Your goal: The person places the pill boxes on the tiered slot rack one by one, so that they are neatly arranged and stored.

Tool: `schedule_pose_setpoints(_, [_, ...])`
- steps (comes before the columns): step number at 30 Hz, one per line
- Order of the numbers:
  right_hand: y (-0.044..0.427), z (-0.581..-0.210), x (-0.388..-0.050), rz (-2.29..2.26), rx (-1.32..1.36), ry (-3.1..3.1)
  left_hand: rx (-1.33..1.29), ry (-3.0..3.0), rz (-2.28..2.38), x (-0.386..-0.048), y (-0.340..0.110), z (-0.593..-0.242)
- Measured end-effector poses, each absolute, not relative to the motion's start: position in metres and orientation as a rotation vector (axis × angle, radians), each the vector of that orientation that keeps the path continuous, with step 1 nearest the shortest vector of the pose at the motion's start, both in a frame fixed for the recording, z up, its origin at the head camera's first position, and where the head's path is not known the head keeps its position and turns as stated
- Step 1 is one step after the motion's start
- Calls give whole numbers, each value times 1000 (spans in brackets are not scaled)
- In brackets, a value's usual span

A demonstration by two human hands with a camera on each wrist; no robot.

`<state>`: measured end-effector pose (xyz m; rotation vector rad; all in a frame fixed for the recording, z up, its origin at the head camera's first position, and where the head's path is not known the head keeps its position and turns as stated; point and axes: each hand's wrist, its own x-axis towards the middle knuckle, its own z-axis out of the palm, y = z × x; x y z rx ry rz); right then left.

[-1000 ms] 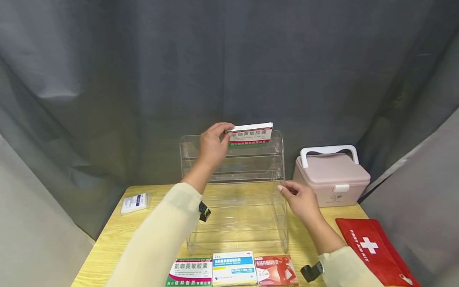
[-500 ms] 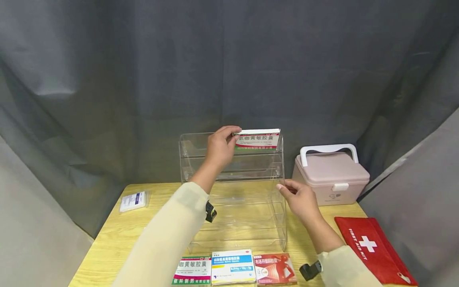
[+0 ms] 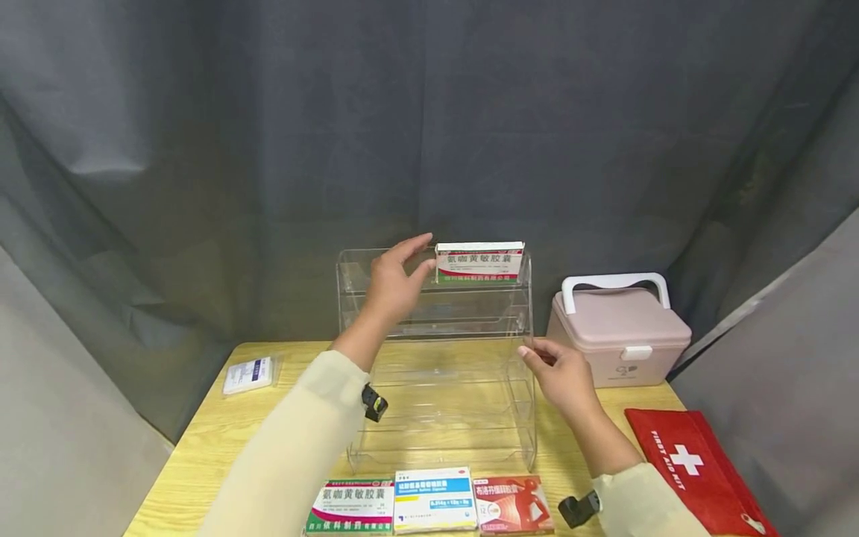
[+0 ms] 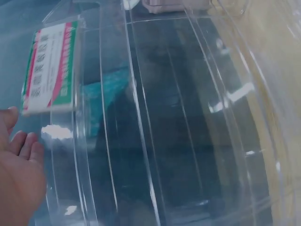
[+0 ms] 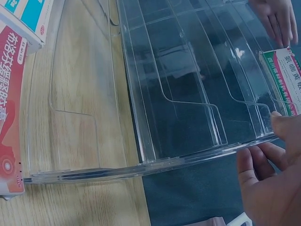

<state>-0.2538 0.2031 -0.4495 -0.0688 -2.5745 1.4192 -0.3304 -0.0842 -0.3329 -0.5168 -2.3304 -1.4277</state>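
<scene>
A clear acrylic tiered rack [image 3: 436, 358] stands on the table. A white, green and red medicine box [image 3: 479, 265] stands upright in the right part of its top tier. Just left of that box is my left hand [image 3: 394, 287], thumb and fingers spread, holding nothing; in the left wrist view a small gap separates the fingertips from the box [image 4: 51, 66]. My right hand [image 3: 560, 373] grips the rack's right side. The right wrist view has the thumb inside the clear side panel [image 5: 188, 157] and the fingers outside it.
In front of the rack lie a green-and-white medicine box [image 3: 352, 507], a blue-and-white one [image 3: 435, 500] and a red one [image 3: 513, 506]. A pink case [image 3: 620, 335] and a red first aid pouch [image 3: 694, 466] sit at right. A small clear case [image 3: 248, 377] lies left.
My left hand brought the medicine box right and down into the top tier, then let go and drew back left. The right hand stays on the rack's side.
</scene>
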Motion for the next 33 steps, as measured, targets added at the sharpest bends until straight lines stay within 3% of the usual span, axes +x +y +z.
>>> schedule_pose_setpoints(6, [203, -453, -252, 1456, -83, -2595, -463, -2320, -1511, -291, -144, -359])
schedule_pose_setpoints(16, [210, -451, -251, 1446, -92, -2601, -425, -2653, -1726, -221, -277, -444])
schedule_pose_setpoints(23, [222, -448, -247, 1441, -144, -2595, -319, -2865, -1638, -221, -334, -492])
schedule_pose_setpoints(33, [231, -448, -245, 1454, -197, -2585, -237, -3106, -1316, -239, -361, -537])
